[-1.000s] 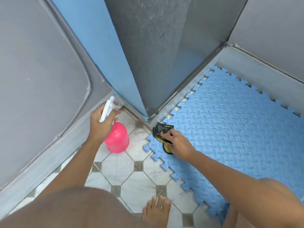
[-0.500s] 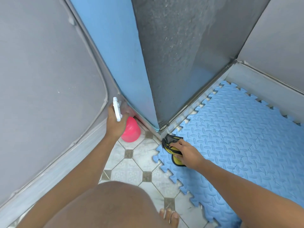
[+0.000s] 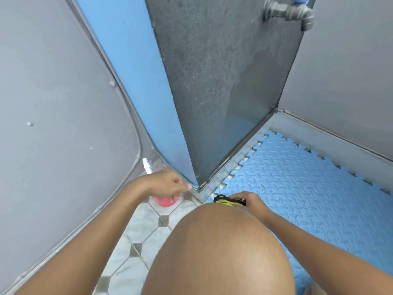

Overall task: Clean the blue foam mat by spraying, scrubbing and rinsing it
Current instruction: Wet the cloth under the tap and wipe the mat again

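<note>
The blue foam mat lies on the floor at the right, against the wall corner. My right hand grips a black and yellow scrubber at the mat's near-left corner; my knee hides part of both. The pink spray bottle with its white spray head stands on the tiles by the left wall. My left hand hovers just in front of the bottle, fingers loosely curled and pointing right, holding nothing that I can see.
My bare knee fills the lower middle of the view. White tiles with grey diamonds cover the floor at the left. A metal tap sticks out high on the dark wall. Grey walls close in on the left and right.
My left hand has set the spray bottle down by the left wall and let go of it. The view has tilted up and my knee has risen into it. My right hand still holds the scrubber.
</note>
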